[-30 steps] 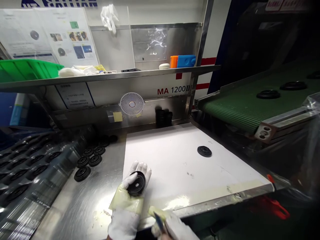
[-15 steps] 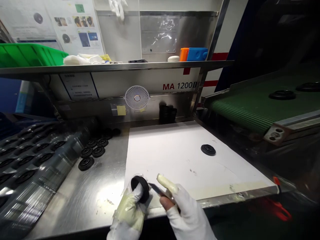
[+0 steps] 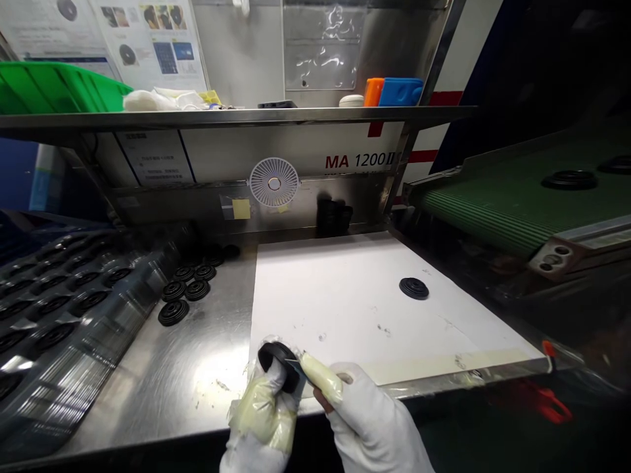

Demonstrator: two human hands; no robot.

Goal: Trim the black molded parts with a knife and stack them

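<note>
Black ring [image 3: 290,380] is at the near edge of the white sheet [image 3: 335,302], gripped by the left hand [image 3: 266,404], its thumb in the opening. The right hand [image 3: 362,407] is closed around a thin blade [image 3: 299,370], which has just come closer and now seems touching the ring's right side, so work on it has probably begun. Farther right, one disc [image 3: 414,288] lies on the sheet; at left, more discs [image 3: 173,313] lie near a tray [image 3: 106,335].
</note>
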